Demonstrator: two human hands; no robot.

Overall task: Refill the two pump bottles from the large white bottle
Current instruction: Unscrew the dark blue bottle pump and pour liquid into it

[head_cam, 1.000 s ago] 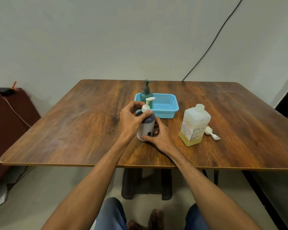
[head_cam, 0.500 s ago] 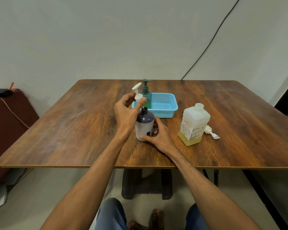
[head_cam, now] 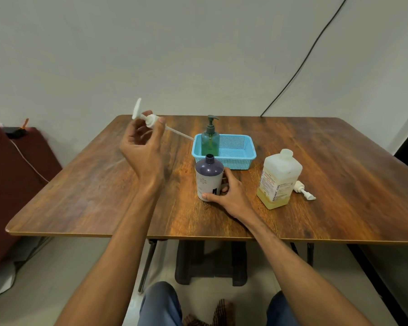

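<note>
Pump (head_cam: pixel 151 120), seated a second ago, is now out, pinched in the raised left hand (head_cam: pixel 141 147), while the right hand (head_cam: pixel 231 196) grips the purple bottle (head_cam: pixel 209 177), open-necked for pouring.

You have three bottles before you: one purple bottle (head_cam: pixel 209 180), one green bottle (head_cam: pixel 210 143) and one white bottle (head_cam: pixel 279 177). Count three pumps: one raised pump (head_cam: pixel 150 120), one lying pump (head_cam: pixel 303 190) and one fitted pump (head_cam: pixel 212 118) on the green bottle. There is one basket (head_cam: pixel 240 158), one table (head_cam: pixel 92 189) and one cable (head_cam: pixel 299 69) on the wall. Two hands show, your left hand (head_cam: pixel 141 147) and your right hand (head_cam: pixel 231 194).
</note>
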